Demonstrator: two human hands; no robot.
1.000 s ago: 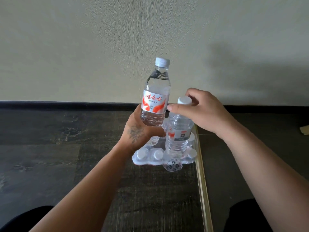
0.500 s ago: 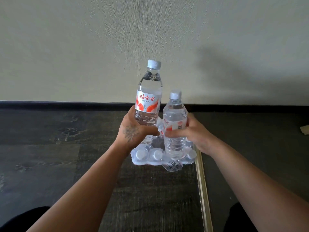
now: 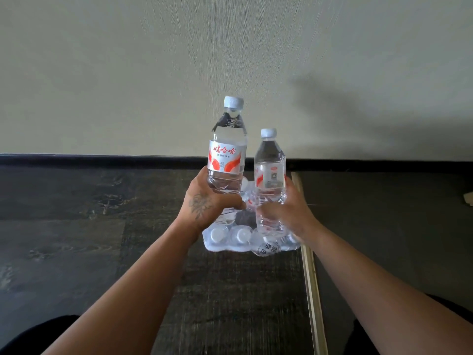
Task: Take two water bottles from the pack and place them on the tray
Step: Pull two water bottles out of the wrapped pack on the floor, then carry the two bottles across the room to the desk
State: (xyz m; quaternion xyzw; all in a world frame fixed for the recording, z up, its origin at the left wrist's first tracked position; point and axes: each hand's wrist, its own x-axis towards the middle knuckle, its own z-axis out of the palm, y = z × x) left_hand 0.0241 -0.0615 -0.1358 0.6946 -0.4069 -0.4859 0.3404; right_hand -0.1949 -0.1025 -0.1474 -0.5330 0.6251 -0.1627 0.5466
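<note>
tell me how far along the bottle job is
Done: both bottles look lifted out of the pack. In hand: the left hand holds one bottle upright, the right hand holds the other bottle, both above the pack. Left: setting both on the tray, which is not in view.
</note>
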